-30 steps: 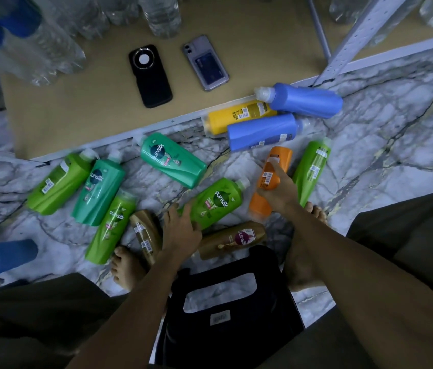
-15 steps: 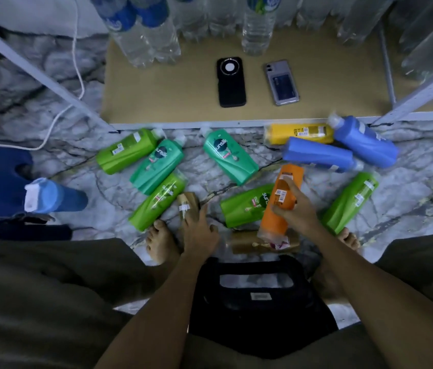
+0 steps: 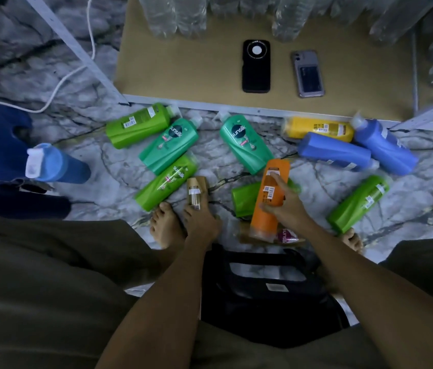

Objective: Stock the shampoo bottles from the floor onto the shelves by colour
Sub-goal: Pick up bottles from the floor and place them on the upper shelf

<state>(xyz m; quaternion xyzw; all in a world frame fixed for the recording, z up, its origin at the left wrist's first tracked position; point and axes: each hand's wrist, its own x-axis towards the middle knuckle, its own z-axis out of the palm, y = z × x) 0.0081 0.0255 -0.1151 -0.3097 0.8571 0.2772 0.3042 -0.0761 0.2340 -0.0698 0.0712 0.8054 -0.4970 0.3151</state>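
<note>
A person seated on a black stool point(image 3: 268, 294) looks down at shampoo bottles lying scattered on a marble floor point(image 3: 316, 198), in front of a low brown shelf point(image 3: 183, 70) at twelve o'clock.

The right hand point(image 3: 287, 206) grips an orange shampoo bottle point(image 3: 271, 193), fingers and thumb curled round its middle, holding it tilted above a light green bottle point(image 3: 244, 198) and a brown bottle point(image 3: 284, 235) on the floor. The left hand point(image 3: 200, 222) closes its fingers round the lower end of a brown shampoo bottle point(image 3: 196, 190), which points towards twelve o'clock; whether it is off the floor cannot be told. One bottle in each hand probably means two colours are being carried up in one trip.

The rest wait on the floor. At ten o'clock lie two light green bottles point(image 3: 138, 126) point(image 3: 167, 182) with a teal bottle point(image 3: 170, 145) between them. Another teal bottle point(image 3: 247, 145) lies near the centre. At two o'clock a yellow bottle point(image 3: 316, 129) rests against the shelf edge, beside two blue bottles point(image 3: 335, 153) point(image 3: 385, 147). A further light green bottle point(image 3: 359, 201) lies at three o'clock. None has reached the shelf, which holds a black phone point(image 3: 256, 66), a grey phone point(image 3: 308, 74) and clear water bottles point(image 3: 172, 14).

Compared with half a second earlier, the orange bottle sits slightly higher and more upright in the right hand, the left hand has taken a firmer hold of the brown bottle, and the view has drifted so the shelf sits further right.
</note>
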